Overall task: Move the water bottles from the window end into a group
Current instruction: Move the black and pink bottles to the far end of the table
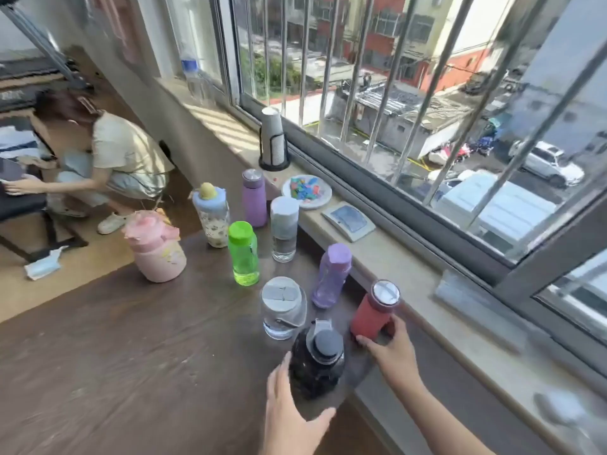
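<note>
Several water bottles stand on the dark wooden table [115, 356] beside the window sill. My left hand [292, 412] wraps around a black bottle [317, 359] with a grey cap at the near end. My right hand [391, 349] grips the base of a red bottle [372, 313] with a silver lid next to the sill. Farther along stand a clear jar-like bottle [282, 307], a pale purple bottle [330, 275], a green bottle [243, 252], a clear bottle [284, 228], a mauve bottle [254, 197], a patterned bottle [213, 218] and a pink jug [154, 247].
On the stone sill [410, 274] sit a plate of coloured bits [307, 192], a small white device [348, 218], a stack of paper cups in a black holder [273, 139] and a clear plastic bottle [193, 77]. A person crouches on the floor at left [108, 159].
</note>
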{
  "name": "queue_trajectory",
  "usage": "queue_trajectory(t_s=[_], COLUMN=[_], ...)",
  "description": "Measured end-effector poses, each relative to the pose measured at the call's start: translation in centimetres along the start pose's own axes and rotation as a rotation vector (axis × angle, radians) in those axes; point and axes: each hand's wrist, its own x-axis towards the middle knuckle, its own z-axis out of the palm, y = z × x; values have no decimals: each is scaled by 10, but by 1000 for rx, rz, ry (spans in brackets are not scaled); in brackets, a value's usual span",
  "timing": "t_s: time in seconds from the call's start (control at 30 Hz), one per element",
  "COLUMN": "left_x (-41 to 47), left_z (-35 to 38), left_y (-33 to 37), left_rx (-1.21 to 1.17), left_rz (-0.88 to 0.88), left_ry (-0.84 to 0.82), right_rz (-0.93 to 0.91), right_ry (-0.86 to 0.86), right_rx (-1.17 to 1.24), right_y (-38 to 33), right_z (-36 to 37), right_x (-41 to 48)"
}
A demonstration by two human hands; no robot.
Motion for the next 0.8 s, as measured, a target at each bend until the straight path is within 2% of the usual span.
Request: queue_trajectory(t_s=[0.03,0.1,0.17,0.23,0.33,0.43,0.67,0.8], left_x=[4,12,20,24,25,25,5,-22], left_z=[11,25,33,37,35,37,24,-8], left_y=[-6,-15,-19,-24,-20,-22,-40,-51], left_rx=[-22,-95,-134,-127,-177,-193,-229,-242], left_rz=[2,-39,11,45,-19,-52,-103,-118], left_ry=[37,91,117,114,81,116,130,211], right_rz=[-8,-26,-20,-31,-71,-80,-105,-140], right_ry=[-23,-14,13,25,47,31,-53,-124], right_rx=[57,15,-34,-43,-61,-58,-50,-46], right_y=[5,12,27,35,37,37,32,18], right_z=[4,10,18,22,23,21,19,35], right_x=[9,23,36,42,44,42,3,-44])
